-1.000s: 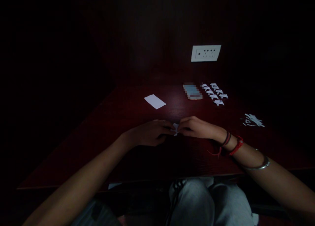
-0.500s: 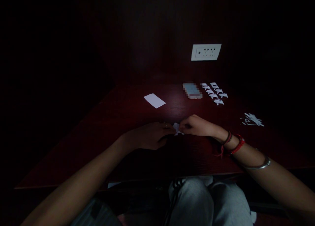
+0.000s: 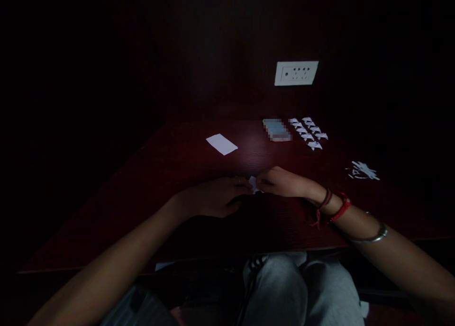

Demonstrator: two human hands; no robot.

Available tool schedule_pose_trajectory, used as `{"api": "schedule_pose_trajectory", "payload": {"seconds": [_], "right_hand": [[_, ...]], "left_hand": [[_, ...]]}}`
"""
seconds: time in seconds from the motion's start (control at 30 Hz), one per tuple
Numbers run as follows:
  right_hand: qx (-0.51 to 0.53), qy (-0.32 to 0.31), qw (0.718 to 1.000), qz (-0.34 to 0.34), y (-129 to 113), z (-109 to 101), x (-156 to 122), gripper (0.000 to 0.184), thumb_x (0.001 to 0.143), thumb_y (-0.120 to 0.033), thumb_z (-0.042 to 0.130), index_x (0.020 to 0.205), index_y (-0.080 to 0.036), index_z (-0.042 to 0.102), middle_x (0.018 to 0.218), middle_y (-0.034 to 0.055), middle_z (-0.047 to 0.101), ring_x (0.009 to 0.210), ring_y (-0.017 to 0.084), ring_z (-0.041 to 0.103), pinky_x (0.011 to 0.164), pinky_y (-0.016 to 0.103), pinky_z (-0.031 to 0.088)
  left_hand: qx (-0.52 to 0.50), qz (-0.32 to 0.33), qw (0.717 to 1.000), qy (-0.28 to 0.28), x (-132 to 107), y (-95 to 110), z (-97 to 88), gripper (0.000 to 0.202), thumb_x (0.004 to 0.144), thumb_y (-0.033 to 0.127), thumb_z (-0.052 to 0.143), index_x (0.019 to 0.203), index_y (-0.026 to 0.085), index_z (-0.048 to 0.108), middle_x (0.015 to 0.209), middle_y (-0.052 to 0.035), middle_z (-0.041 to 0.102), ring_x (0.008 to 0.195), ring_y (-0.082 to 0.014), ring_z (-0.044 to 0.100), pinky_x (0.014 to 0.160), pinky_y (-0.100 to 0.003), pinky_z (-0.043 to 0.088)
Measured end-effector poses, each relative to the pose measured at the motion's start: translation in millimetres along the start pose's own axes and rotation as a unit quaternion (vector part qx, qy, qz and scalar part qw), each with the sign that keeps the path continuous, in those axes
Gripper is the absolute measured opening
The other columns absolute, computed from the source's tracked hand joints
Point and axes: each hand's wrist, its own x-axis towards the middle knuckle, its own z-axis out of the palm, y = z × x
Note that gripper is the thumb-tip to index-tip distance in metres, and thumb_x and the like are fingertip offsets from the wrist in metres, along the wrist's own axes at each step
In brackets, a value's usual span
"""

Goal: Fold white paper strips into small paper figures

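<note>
A small folded piece of white paper (image 3: 252,182) lies on the dark red table between my two hands, partly covered by the fingers. My left hand (image 3: 222,195) reaches in from the left with its fingers stretched out. Its fingertips rest on the paper's left side, and the thumb stands apart from them. From the right, my right hand (image 3: 279,181) has its fingers curled and pinched at the paper's right edge. How the paper is folded under the fingers is too dark to make out.
A flat white paper sheet (image 3: 222,144) lies beyond my hands. A blurred phone-like object (image 3: 277,130) is at the back, beside several folded white paper pieces (image 3: 306,130). Thin paper strips (image 3: 365,170) are piled at right. A socket plate (image 3: 296,73) is on the wall.
The whole view has shifted slightly. My right hand's fingers have moved a little closer to the left fingertips, covering more of the folded paper. Nothing else has visibly moved.
</note>
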Motion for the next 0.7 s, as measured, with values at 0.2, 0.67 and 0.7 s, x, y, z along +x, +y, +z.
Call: {"api": "schedule_pose_trajectory", "payload": {"seconds": [0.2, 0.67, 0.7], "right_hand": [[0.001, 0.017, 1.0, 0.004, 0.0, 1.8, -0.4, 0.017, 0.077, -0.016, 0.042, 0.077, -0.013, 0.059, 0.068, 0.0034, 0.059, 0.056, 0.009, 0.048, 0.054, 0.02, 0.032], [-0.009, 0.012, 1.0, 0.022, -5.6, 2.8, 1.6, 0.019, 0.08, -0.02, 0.037, 0.076, -0.011, 0.054, 0.069, 0.0057, 0.059, 0.054, 0.009, 0.048, 0.05, 0.019, 0.031], [-0.007, 0.013, 1.0, 0.02, -5.2, 3.4, 1.5, 0.019, 0.08, -0.02, 0.037, 0.076, -0.012, 0.054, 0.069, 0.0056, 0.058, 0.054, 0.009, 0.047, 0.05, 0.019, 0.031]], "left_hand": [[-0.002, -0.03, 1.0, -0.001, -0.2, 1.3, -0.2, 0.043, 0.077, 0.019, 0.045, 0.119, 0.019, 0.037, 0.121, -0.0057, 0.043, 0.11, -0.018, 0.041, 0.094, -0.03, 0.031], [-0.006, -0.015, 1.0, -0.005, 2.3, 1.1, -0.7, 0.038, 0.078, 0.018, 0.044, 0.116, 0.021, 0.044, 0.121, -0.0031, 0.042, 0.11, -0.017, 0.041, 0.095, -0.029, 0.029], [-0.004, -0.018, 1.0, -0.008, 2.6, 1.4, -1.1, 0.038, 0.078, 0.018, 0.043, 0.116, 0.021, 0.044, 0.121, -0.003, 0.042, 0.109, -0.017, 0.041, 0.095, -0.029, 0.03]]}}
